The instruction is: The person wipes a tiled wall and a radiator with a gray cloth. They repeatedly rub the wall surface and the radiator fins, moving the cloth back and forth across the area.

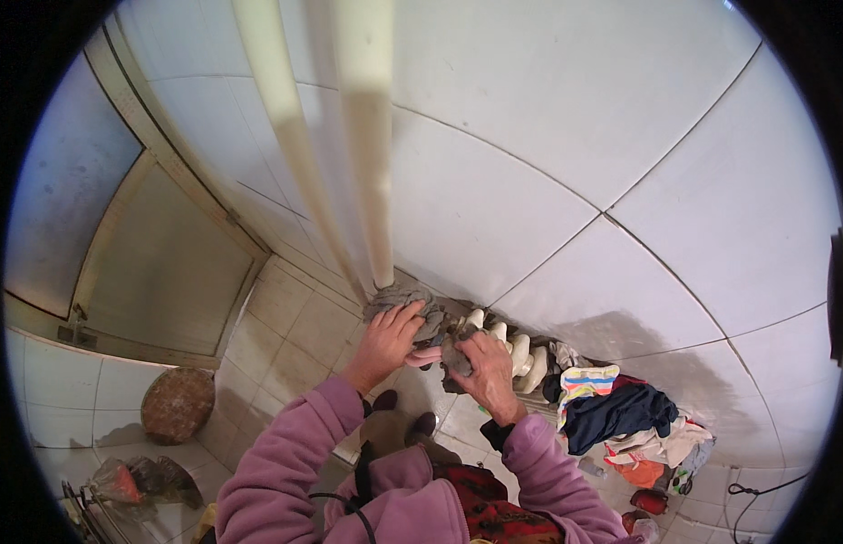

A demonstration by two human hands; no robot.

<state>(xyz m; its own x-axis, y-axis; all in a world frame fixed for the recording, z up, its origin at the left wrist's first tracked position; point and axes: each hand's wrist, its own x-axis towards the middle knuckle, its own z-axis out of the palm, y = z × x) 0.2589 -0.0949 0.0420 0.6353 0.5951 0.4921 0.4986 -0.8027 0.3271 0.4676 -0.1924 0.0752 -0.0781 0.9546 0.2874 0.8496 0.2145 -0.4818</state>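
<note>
Just below the base of the white pipes, my left hand (391,340) rests on a crumpled grey cloth (402,302); whether the fingers grip it is unclear. To its right, my right hand (488,367) holds a small dark grey wad (457,357), probably cloth, with the thumb and fingers around it. Both hands are above a white radiator (520,353) that stands low against the tiled wall. A pink item (423,356) lies between the hands, partly hidden.
Two white pipes (370,170) rise along the tiled wall. Clothes (618,415) cover the radiator's right part. A framed door (156,251) stands at left, with a round brown object (178,406) near it. Plastic bags (146,479) lie at lower left, and a black cable (754,491) hangs at right.
</note>
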